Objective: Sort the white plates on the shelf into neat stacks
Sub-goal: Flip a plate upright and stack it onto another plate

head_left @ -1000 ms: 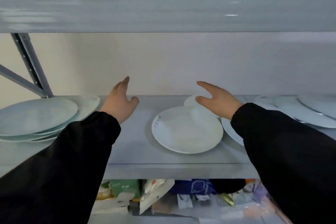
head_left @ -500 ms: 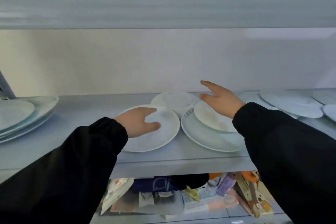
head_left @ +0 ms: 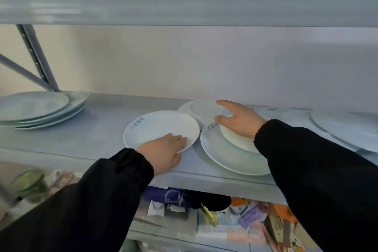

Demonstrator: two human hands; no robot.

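Sleeves of black cloth covered both arms, which reached forward over the front edge of the shelf (head_left: 86, 141). Below this edge, a lower level held mixed packets (head_left: 208, 217), blurred and hard to identify.

The left hand (head_left: 163, 154) lay palm down on the near rim of a white plate (head_left: 159, 127) close to the front edge, near the middle of the shelf. Its fingers (head_left: 180, 139) were stretched flat and held close together on the plate surface; they were not closed around the rim. This plate carried faint grey print at its left side.

Just beside it, to the right, a larger plate (head_left: 223, 153) sat with a smaller plate (head_left: 235, 138) resting inside it. The right hand (head_left: 242, 121) hovered over this pair, with the fingers (head_left: 224, 103) spread open and the thumb apart, at the edge of a small dish (head_left: 202, 109) that stood further back, behind the two front plates. I cannot tell if the fingertips touched the dish.

At the left end of the shelf, a stack of plates (head_left: 41, 108) lay well apart from the hands, not evenly aligned. At the right end, more plates (head_left: 345, 127) overlapped loosely. Behind all was a pale wall (head_left: 184, 63), and an upper shelf (head_left: 184, 2) crossed the top.
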